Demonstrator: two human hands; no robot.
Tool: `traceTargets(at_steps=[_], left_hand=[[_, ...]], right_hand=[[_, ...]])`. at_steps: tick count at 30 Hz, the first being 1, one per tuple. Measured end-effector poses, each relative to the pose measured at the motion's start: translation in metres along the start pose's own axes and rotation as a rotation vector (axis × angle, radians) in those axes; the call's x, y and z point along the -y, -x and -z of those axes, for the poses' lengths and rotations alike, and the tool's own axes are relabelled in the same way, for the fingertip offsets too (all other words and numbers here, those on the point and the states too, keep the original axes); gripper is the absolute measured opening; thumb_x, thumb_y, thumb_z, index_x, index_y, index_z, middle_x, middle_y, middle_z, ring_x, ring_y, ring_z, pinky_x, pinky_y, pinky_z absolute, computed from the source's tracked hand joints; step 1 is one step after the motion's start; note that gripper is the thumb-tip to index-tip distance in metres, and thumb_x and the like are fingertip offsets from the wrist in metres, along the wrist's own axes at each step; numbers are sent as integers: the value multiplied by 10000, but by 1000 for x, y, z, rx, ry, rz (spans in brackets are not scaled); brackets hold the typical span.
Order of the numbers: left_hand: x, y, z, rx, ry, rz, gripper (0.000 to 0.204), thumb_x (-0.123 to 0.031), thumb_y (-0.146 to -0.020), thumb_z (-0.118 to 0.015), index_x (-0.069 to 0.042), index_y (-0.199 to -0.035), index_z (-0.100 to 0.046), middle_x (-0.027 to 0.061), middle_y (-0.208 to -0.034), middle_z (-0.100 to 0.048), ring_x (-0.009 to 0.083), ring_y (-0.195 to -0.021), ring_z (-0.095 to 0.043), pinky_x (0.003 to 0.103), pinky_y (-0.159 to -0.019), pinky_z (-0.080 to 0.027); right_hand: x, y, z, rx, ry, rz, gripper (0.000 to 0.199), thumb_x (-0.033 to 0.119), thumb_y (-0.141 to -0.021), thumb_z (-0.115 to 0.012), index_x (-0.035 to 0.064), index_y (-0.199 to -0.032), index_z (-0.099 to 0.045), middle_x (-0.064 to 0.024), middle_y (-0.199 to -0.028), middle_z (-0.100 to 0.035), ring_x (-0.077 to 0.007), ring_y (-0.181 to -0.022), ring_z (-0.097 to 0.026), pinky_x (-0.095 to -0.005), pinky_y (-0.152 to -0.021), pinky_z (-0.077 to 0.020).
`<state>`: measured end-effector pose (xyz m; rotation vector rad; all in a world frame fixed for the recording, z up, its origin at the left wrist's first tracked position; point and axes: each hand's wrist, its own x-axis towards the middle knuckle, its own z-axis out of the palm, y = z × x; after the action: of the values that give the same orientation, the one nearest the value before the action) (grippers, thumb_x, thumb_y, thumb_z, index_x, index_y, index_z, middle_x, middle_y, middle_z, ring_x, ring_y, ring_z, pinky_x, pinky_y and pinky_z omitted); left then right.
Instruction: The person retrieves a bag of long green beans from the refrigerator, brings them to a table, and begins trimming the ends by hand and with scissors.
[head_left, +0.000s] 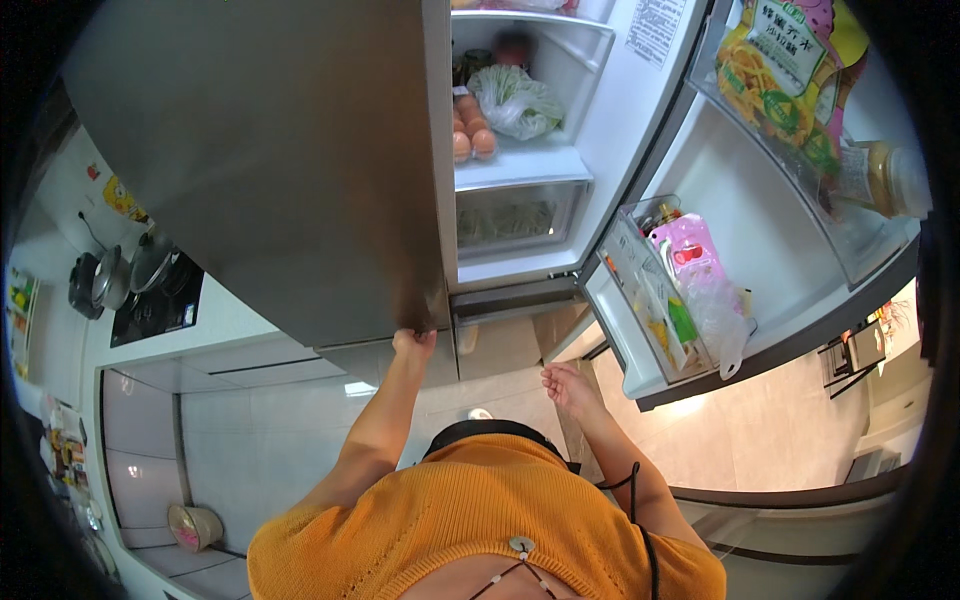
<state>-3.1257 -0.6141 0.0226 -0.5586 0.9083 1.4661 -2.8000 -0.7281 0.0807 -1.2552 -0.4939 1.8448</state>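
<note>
At the far left, a dark cooktop [155,305] is set into the white bench [225,318], with a black kettle [84,285] and lidded steel pots [135,268] standing on it. Lower down, a small round bin [195,527] sits on the pale tiled floor [290,440].

The steel left fridge door [270,160] fills the upper middle and is nearly closed. The left hand [413,343] is raised to its bottom corner, arm stretched up, with the fingers curled over the door's lower edge and pressed together against the metal.

Just to the right of that door, the open fridge interior shows a white shelf [520,160] carrying a row of brown eggs [472,130], a leafy vegetable in a clear bag [518,102], and dark jars [478,62] behind them. Beneath the shelf is a clear drawer [515,220] whose contents are too blurred to tell.

The right hand [568,383] hangs free below the fridge, touching nothing, with the forearm bent and the fingers loosely spread, palm turned upward.

Further right, the right fridge door [790,260] stands swung wide open. Its lower door bin [640,300] holds a pink pouch [685,252], small bottles [662,216], flat packets and a crumpled clear bag [718,318]. The upper door bin [850,240] holds a large yellow and green food packet [775,75] and a jar with a tan filling and white lid [885,180].
</note>
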Motion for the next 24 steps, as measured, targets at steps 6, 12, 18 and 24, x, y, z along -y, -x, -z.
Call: traceTargets(at_steps=[6, 12, 18, 24], left_hand=[[0, -4, 7, -24, -125, -50, 336, -131, -826, -256, -79, -1037, -512, 101, -1005, -555, 251, -859, -542, 420, -712, -467], [3, 50, 24, 95, 24, -29, 305, -186, -855, -277, -63, -956, -536, 110, -929, -583, 232, -797, -559, 406, -693, -489], [-10, 86, 81, -10, -99, -28, 344, -153, -878, -259, -21, -1109, -476, 154, -1088, -527, 278, -966, -528, 400, -843, -454], [-41, 114, 156, 45, -360, -204, 209, -169, -847, -405, -32, -961, -515, 76, -896, -554, 232, -825, -524, 368, -796, -437]], right_hand=[[8, 4, -7, -22, 26, 16, 165, 139, -885, -459, 68, -1016, -532, -35, -868, -575, -120, -747, -553, -226, -631, -453], [6, 1, -13, -17, 19, 24, 163, 133, -876, -473, 66, -1012, -534, -31, -853, -577, -117, -742, -554, -224, -628, -453], [-1, -11, -41, 89, 18, -8, 161, 120, -867, -484, 56, -1005, -538, -27, -844, -584, -117, -727, -561, -228, -623, -462], [1, -25, -71, 188, 102, -38, 163, 135, -878, -478, 70, -1012, -543, -19, -837, -592, -100, -702, -565, -218, -590, -465]])
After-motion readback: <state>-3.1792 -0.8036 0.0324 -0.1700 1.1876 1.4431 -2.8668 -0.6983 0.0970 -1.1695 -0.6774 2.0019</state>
